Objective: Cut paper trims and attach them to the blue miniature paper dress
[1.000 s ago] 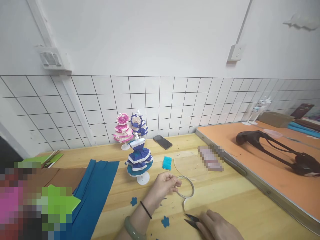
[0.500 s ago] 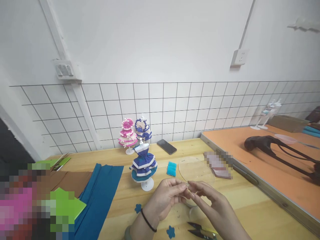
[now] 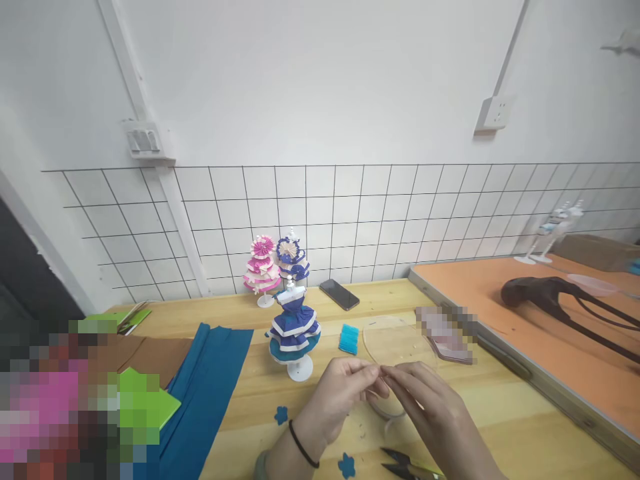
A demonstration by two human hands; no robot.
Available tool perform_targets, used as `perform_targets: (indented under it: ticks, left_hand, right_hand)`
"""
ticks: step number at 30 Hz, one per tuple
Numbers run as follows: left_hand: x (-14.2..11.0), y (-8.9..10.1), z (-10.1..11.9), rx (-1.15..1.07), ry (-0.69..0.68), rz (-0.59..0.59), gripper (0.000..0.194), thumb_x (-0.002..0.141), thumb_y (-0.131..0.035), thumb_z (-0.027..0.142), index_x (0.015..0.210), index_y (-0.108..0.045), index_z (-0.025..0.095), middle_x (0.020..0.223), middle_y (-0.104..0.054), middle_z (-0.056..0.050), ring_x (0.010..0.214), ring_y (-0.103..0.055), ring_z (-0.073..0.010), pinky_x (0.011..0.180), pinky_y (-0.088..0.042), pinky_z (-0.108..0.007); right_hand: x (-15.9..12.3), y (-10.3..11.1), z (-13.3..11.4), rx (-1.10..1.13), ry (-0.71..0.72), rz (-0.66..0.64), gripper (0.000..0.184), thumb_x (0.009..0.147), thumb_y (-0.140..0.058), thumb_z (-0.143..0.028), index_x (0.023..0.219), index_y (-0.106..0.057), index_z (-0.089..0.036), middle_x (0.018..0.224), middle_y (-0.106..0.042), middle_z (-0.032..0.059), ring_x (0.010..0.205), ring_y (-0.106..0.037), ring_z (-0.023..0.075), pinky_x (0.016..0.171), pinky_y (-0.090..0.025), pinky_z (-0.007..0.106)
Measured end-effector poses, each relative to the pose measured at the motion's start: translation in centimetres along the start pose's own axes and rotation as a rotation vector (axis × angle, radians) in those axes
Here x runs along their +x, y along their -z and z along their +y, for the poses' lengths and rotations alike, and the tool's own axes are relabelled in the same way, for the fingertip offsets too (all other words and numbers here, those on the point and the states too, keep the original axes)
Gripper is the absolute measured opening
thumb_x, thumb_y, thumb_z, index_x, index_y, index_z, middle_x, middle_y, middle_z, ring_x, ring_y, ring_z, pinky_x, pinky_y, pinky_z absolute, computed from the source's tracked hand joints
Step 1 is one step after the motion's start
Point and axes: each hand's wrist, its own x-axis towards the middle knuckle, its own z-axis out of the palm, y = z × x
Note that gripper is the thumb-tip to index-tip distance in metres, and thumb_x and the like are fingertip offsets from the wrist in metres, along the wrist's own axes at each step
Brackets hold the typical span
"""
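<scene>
My left hand (image 3: 339,393) and my right hand (image 3: 430,407) meet fingertip to fingertip over the wooden table (image 3: 500,427), both pinched on a clear tape ring (image 3: 386,407) that hangs below the fingers. Small black snips (image 3: 405,467) lie on the table under my right wrist. A little paper dress in blue, white and teal (image 3: 294,330) stands on a white stand just beyond my left hand. Blue paper flowers (image 3: 281,415) lie by my left wrist.
Two more paper dresses (image 3: 275,263), pink and purple, stand by the wire grid wall. A phone (image 3: 339,294), a teal pad (image 3: 349,339) and a clear round plate (image 3: 395,340) lie ahead. Teal crepe paper (image 3: 210,380) spreads left. An orange table (image 3: 525,320) with dark pieces is right.
A second ago my right hand rested by the snips and my left alone held the ring. My right hand rose and joined the left on the ring; the snips lie free.
</scene>
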Motion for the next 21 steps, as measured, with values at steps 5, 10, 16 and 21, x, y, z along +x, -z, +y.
perform_targets:
  ticks: [5,10,16,21]
  left_hand:
    - [-0.14,0.08,-0.18,-0.165,0.069,-0.051,0.026,0.069,-0.062,0.034,0.068,-0.063,0.009,0.061,-0.060,-0.006,0.057,-0.053,-0.0118,0.061,-0.038,-0.025]
    - [-0.25,0.07,0.04,-0.093,0.067,-0.072,0.027,0.070,-0.061,0.036,0.068,-0.063,0.009,0.060,-0.058,-0.004,0.056,-0.052,-0.0111,0.061,-0.037,-0.025]
    - [-0.30,-0.01,0.14,-0.043,0.045,-0.050,0.028,0.068,-0.063,0.036,0.076,-0.065,0.009,0.059,-0.058,-0.003,0.055,-0.051,-0.0113,0.058,-0.035,-0.024]
    - [-0.23,-0.05,0.03,-0.271,0.114,-0.065,0.023,0.068,-0.064,0.027,0.079,-0.064,0.008,0.055,-0.057,-0.003,0.052,-0.051,-0.0110,0.060,-0.038,-0.026]
  right_hand:
    - [0.10,0.32,0.04,-0.023,0.020,0.026,0.024,0.087,-0.042,-0.023,0.102,-0.060,-0.020,0.078,-0.062,0.0072,0.072,-0.060,0.0175,0.062,-0.049,0.029]
    - [0.20,0.41,0.16,0.039,-0.041,-0.001,0.021,0.087,-0.041,-0.025,0.096,-0.060,-0.021,0.079,-0.064,0.0055,0.073,-0.062,0.0171,0.064,-0.050,0.026]
    - [0.53,-0.09,-0.11,0.102,-0.165,0.019,0.024,0.088,-0.036,-0.031,0.085,-0.058,-0.020,0.075,-0.063,0.0052,0.070,-0.062,0.0171,0.060,-0.050,0.023]
    - [0.66,-0.49,0.23,0.018,-0.118,0.073,0.021,0.088,-0.039,-0.028,0.084,-0.058,-0.020,0.077,-0.064,0.0053,0.072,-0.061,0.0171,0.064,-0.049,0.025]
